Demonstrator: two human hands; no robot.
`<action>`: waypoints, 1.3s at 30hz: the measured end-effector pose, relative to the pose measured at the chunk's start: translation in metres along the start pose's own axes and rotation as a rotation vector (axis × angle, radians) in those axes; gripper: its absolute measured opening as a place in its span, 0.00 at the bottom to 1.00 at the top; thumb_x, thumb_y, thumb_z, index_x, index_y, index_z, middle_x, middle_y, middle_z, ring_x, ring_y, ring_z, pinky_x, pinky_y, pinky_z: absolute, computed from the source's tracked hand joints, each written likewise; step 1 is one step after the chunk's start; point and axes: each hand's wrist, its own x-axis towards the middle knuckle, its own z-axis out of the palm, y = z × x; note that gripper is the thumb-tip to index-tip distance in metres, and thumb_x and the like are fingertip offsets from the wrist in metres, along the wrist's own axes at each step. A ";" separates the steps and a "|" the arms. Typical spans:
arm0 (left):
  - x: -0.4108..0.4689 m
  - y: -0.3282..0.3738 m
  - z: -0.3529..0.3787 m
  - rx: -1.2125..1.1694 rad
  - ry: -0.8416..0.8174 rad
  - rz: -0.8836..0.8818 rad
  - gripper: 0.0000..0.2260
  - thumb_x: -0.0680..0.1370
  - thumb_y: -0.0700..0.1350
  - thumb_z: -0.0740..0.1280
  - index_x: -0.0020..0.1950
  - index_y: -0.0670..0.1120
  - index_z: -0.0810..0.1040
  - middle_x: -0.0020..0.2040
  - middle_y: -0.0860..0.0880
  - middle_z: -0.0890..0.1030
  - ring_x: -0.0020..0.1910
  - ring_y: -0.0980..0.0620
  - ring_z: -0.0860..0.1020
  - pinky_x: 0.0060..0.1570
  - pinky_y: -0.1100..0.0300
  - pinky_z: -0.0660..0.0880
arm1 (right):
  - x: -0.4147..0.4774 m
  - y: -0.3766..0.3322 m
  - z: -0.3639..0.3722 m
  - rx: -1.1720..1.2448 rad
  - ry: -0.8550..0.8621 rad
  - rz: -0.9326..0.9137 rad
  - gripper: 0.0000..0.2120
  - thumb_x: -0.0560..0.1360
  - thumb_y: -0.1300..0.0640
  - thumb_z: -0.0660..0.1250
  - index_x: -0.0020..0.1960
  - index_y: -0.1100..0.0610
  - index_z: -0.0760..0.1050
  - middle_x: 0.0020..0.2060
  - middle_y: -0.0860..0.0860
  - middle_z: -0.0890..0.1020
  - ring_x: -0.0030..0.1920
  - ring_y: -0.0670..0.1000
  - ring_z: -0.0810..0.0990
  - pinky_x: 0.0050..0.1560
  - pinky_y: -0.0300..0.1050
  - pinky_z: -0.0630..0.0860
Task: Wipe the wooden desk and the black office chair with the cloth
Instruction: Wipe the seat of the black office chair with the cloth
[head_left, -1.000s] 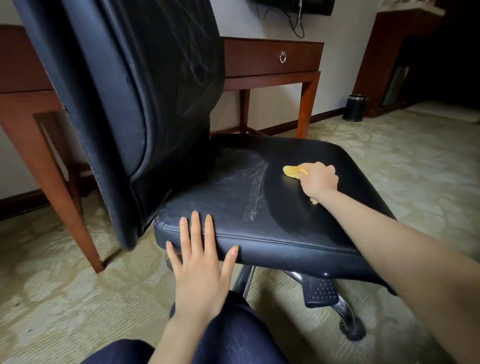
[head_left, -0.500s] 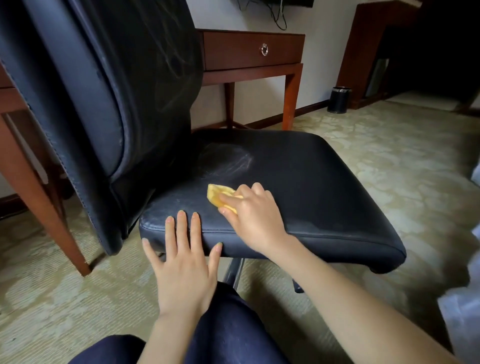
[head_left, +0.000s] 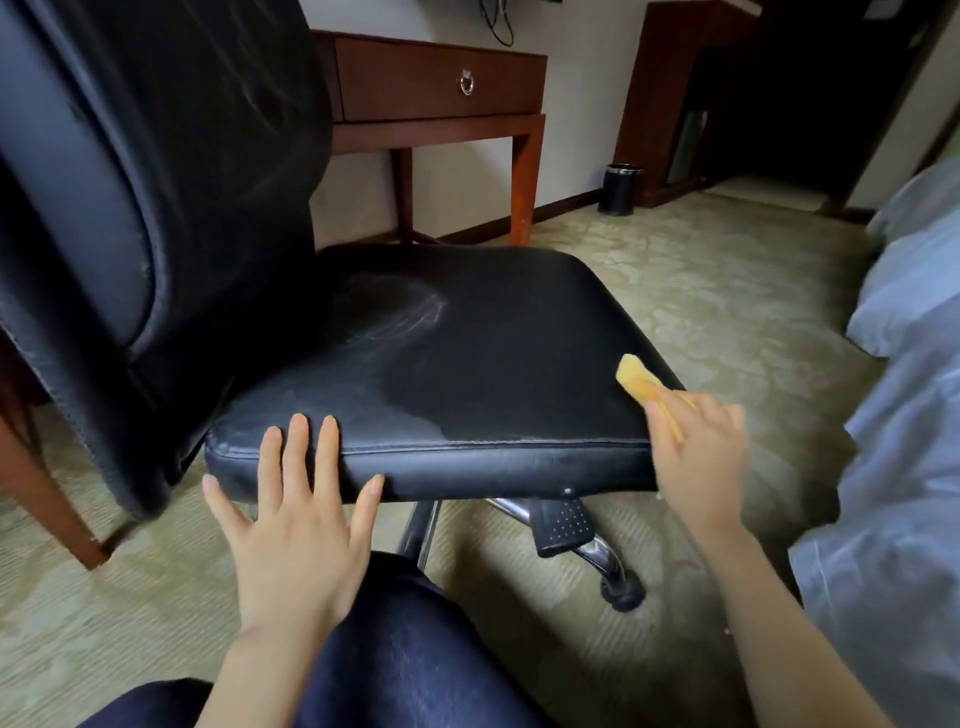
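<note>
The black office chair (head_left: 498, 338) fills the middle of the view, its backrest at the left and its seat facing me. Dusty smears show on the seat near the backrest; the nearer right part looks darker. My left hand (head_left: 296, 514) lies flat, fingers spread, on the seat's front left edge. My right hand (head_left: 701, 452) grips the yellow cloth (head_left: 644, 387) at the seat's front right corner. The wooden desk (head_left: 441, 83) stands behind the chair against the wall.
A small black bin (head_left: 618, 189) stands by the wall behind the desk. White bedding (head_left: 904, 415) runs along the right edge. The chair's chrome base and castor (head_left: 623, 590) stick out below the seat. My knee in dark trousers (head_left: 405, 649) is near the base. Patterned carpet covers the floor.
My right hand has swept the cloth from the seat's front left, beside my left hand, across to its front right corner. My left hand stays on the seat edge.
</note>
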 end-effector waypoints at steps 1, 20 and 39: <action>0.000 0.001 0.000 -0.001 0.001 0.000 0.33 0.75 0.61 0.46 0.75 0.44 0.64 0.74 0.42 0.65 0.74 0.42 0.61 0.66 0.29 0.51 | 0.005 0.007 -0.001 0.020 0.008 0.080 0.16 0.78 0.56 0.57 0.51 0.59 0.82 0.44 0.56 0.82 0.43 0.59 0.75 0.52 0.50 0.65; 0.005 -0.001 -0.004 -0.098 0.040 -0.019 0.30 0.77 0.56 0.38 0.74 0.51 0.65 0.74 0.47 0.66 0.74 0.46 0.60 0.70 0.37 0.45 | -0.010 -0.179 0.066 -0.120 -0.262 -0.405 0.13 0.79 0.49 0.59 0.56 0.50 0.80 0.48 0.53 0.79 0.49 0.56 0.71 0.45 0.50 0.64; 0.000 -0.003 -0.002 -0.100 0.008 -0.067 0.25 0.80 0.57 0.40 0.77 0.56 0.56 0.77 0.52 0.58 0.77 0.52 0.52 0.71 0.37 0.43 | -0.041 -0.049 0.033 0.167 -0.121 -0.257 0.09 0.78 0.47 0.61 0.50 0.42 0.81 0.39 0.43 0.82 0.42 0.51 0.81 0.49 0.47 0.77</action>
